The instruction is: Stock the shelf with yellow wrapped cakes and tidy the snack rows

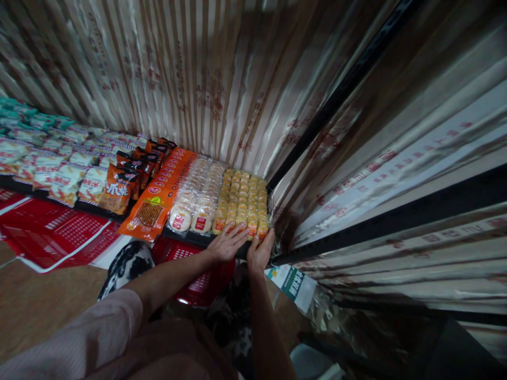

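Head view: the left hand point(227, 243) lies open, palm down, fingers spread and loosely bent over the front end of the yellow packs point(241, 203), while the right hand point(260, 250) is half curled at their front right corner, touching the end pack; whether either grips a pack cannot be determined. The yellow packs stand in close rows at the right end of the black shelf point(190, 236), beside the round white packs point(191, 214), with the orange bags point(152, 203) next along. Below the shelf are red baskets point(59, 227).
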`<state>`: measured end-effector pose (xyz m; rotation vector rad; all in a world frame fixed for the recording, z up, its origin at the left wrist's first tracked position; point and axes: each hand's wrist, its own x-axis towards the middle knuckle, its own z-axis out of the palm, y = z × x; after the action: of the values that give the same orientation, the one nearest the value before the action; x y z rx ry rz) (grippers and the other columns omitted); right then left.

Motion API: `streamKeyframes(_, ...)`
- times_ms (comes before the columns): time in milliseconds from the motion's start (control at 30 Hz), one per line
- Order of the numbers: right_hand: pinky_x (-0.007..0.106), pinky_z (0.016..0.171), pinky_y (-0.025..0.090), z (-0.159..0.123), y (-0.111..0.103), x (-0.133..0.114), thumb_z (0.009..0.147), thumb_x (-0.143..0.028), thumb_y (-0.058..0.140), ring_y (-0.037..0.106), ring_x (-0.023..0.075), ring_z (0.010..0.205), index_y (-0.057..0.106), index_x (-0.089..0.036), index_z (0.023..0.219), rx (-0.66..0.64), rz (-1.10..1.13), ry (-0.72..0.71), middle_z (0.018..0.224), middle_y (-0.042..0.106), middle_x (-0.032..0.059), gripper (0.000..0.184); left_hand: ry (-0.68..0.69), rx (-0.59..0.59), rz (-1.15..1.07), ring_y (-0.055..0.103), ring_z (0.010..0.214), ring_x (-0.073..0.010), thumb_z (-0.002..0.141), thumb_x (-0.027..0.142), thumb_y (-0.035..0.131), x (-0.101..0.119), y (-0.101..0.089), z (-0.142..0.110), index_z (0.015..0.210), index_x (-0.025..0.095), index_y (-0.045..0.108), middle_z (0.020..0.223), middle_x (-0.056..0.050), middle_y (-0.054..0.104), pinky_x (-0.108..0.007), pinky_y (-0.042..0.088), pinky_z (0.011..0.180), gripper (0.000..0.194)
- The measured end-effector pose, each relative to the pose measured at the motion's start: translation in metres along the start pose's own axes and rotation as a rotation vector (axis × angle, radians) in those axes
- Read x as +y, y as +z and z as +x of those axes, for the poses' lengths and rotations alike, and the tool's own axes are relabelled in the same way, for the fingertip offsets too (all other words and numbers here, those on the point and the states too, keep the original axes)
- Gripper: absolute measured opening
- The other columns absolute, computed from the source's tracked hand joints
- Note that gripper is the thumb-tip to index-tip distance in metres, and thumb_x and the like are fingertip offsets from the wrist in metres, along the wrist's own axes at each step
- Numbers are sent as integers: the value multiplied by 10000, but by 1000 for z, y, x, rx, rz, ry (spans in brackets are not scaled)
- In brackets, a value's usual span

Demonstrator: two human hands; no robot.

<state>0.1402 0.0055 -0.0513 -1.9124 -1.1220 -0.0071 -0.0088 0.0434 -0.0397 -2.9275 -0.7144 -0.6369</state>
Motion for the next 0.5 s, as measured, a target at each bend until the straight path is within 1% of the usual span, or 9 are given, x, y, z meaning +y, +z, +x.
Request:
streamKeyframes(167, 520, 1063, 279, -12, 0, -1, 858, -485, 220, 217, 244, 1400, 190, -182, 1479, 36, 37, -34, 1481, 274, 180, 691, -20, -2, -6, 100, 1426, -245, 896, 231, 425, 2, -4, 2, 1414, 157, 351, 1509, -74, 277, -516, 101, 1144, 528)
streamKeyframes(233, 522, 1056, 295, -19, -4, -8, 866, -474, 220, 230, 238, 1395, 212, -227, 1474, 62, 29, -81, 1478, 294, 157, 656, -44, 3, -9, 99, 1425, -249, 886, 240, 441, 2, -7, 2, 1416, 168, 350, 1508, -72, 280, -513, 93, 1145, 543)
streamKeyframes(300, 511, 1053, 314, -22, -11, -19, 886, -449, 212, 260, 234, 1385, 240, -240, 1465, 75, 0, -137, 1468, 323, 141, 616, -63, 12, -12, 87, 1426, -252, 883, 250, 441, 2, -13, 3, 1420, 173, 347, 1512, -68, 272, -502, 85, 1148, 551)
streamKeyframes(333, 502, 1056, 320, -20, -15, -25, 901, -425, 202, 275, 233, 1380, 259, -216, 1458, 70, -22, -166, 1463, 337, 141, 597, -71, 15, -12, 79, 1427, -253, 883, 254, 438, 1, -17, 4, 1422, 174, 345, 1515, -68, 263, -497, 84, 1150, 553)
streamKeyframes(400, 486, 1073, 311, -11, -22, -39, 931, -366, 200, 272, 234, 1381, 295, -116, 1433, 8, -69, -232, 1457, 347, 163, 569, -97, 17, -7, 61, 1429, -257, 884, 258, 431, -1, -25, 7, 1419, 176, 352, 1521, -72, 246, -494, 84, 1150, 547)
streamKeyframes(433, 473, 1075, 312, -3, -25, -45, 939, -351, 200, 275, 230, 1378, 330, -91, 1410, 8, -80, -255, 1448, 363, 165, 554, -117, 20, -2, 56, 1429, -260, 885, 259, 427, -3, -30, 9, 1411, 174, 364, 1522, -78, 244, -496, 84, 1149, 537)
streamKeyframes(500, 445, 1086, 299, 17, -26, -54, 946, -332, 196, 269, 218, 1378, 383, -71, 1373, -42, -99, -318, 1441, 376, 161, 535, -165, 39, 11, 59, 1429, -264, 894, 259, 415, -7, -39, 17, 1387, 161, 396, 1515, -97, 257, -497, 86, 1148, 504)
